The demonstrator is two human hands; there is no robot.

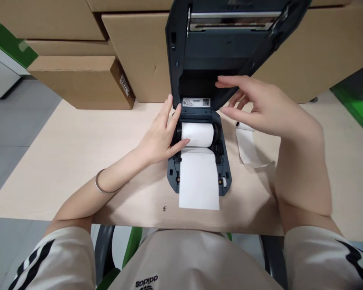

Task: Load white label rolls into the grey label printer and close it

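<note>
A dark grey label printer (173, 175) stands on the table with its lid (220, 48) raised. Inside sits a white paper roll (198, 135), and its loose end (199, 181) lies forward over the printer's front edge. My left hand (161, 135) rests at the printer's left side with fingers apart; its thumb is over the left end of the roll. Beside the raised lid, at its right edge, is my right hand (254, 102), its fingers spread and slightly bent, with nothing in them. Whether its fingertips touch the lid I cannot tell.
Cardboard boxes (139, 52) stand along the back of the table, with a smaller box (75, 80) at the left. Right of the printer lies a small roll with a loose paper strip (246, 147). A tiny dark scrap (165, 208) is near the front table edge (133, 219).
</note>
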